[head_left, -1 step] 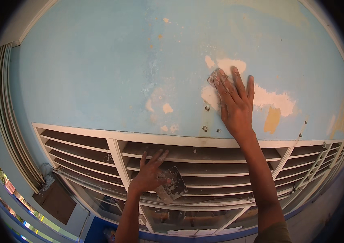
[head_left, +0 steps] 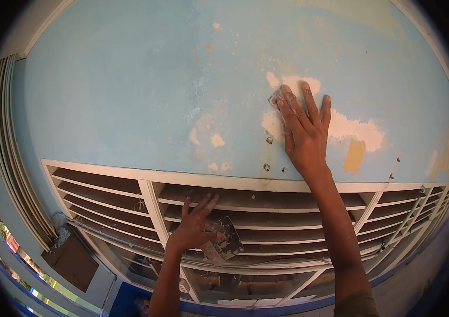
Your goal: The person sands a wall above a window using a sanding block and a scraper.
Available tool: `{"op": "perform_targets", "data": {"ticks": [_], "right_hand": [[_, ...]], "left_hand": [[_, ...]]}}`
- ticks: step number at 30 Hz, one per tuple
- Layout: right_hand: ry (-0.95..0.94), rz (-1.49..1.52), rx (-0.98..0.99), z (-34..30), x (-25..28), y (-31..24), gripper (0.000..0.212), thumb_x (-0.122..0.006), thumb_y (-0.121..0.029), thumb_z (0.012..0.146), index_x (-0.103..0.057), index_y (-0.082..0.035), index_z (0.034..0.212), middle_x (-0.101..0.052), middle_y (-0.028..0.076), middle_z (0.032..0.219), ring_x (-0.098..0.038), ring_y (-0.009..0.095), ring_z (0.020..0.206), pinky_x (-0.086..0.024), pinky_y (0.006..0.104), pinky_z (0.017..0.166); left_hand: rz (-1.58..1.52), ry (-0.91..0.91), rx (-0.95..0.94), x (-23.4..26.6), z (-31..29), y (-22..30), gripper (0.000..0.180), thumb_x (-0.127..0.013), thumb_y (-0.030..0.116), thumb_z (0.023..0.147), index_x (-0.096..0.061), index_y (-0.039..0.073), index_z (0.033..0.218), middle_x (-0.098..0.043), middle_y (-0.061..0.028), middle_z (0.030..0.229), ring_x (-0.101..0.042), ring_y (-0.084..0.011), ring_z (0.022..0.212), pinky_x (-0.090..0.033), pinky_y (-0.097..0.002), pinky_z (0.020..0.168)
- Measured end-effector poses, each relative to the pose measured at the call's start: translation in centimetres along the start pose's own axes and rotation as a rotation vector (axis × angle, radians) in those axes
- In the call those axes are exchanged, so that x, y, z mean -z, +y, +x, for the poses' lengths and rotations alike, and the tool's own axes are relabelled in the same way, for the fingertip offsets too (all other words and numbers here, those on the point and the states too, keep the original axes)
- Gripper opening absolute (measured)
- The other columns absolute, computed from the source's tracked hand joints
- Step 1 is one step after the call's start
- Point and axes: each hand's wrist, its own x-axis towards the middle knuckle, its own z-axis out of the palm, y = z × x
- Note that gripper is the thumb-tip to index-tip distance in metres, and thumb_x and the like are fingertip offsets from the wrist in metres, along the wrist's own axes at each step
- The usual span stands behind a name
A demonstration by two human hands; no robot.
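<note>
My right hand [head_left: 304, 132] reaches up to the light blue wall [head_left: 119, 95]. Its fingers press a small flat putty scraper [head_left: 275, 99], smeared with dried filler, against the wall beside the white filler patches [head_left: 360, 132]. Part of that scraper is hidden under the fingertips. Lower down, my left hand [head_left: 192, 227] grips a flat rectangular putty plate [head_left: 228, 239] by its edge, fingers raised. Pale filler is smeared on the plate, which is held tilted in front of the shelves.
White built-in shelves [head_left: 258, 208] run below the wall, with glass-fronted cabinets [head_left: 235, 285] under them. Small holes [head_left: 270, 140] and a tan patch [head_left: 355, 157] mark the wall. Vertical pipes [head_left: 16, 153] and a brown board [head_left: 71, 264] are at the left.
My right hand and the scraper have shifted slightly up and to the left on the wall. My left hand and the plate look almost the same.
</note>
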Motion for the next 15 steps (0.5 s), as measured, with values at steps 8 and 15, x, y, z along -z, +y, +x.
{"op": "perform_targets", "data": {"ticks": [8,15], "right_hand": [[0.027,-0.006,-0.012,-0.1,0.0,-0.3,0.037,-0.071,-0.006,0.094,-0.072,-0.012,0.131,-0.061,0.001,0.152,-0.043,0.029,0.152,-0.023,0.0681,0.125],[0.088,0.025,0.038,3.9,-1.4,-0.7,0.042,-0.076,-0.006,0.089,-0.072,-0.012,0.131,-0.062,0.003,0.152,-0.045,0.027,0.152,-0.024,0.0667,0.125]], "left_hand": [[-0.03,0.029,0.032,-0.3,-0.2,0.4,0.105,-0.086,0.051,0.078,-0.038,0.02,0.165,-0.039,-0.0091,0.17,-0.026,-0.0234,0.161,0.001,-0.0588,0.131],[0.001,0.027,0.023,-0.5,-0.1,0.7,0.101,-0.086,0.049,0.08,-0.041,0.016,0.163,-0.032,-0.0041,0.173,-0.025,-0.0208,0.161,0.001,-0.0608,0.13]]}}
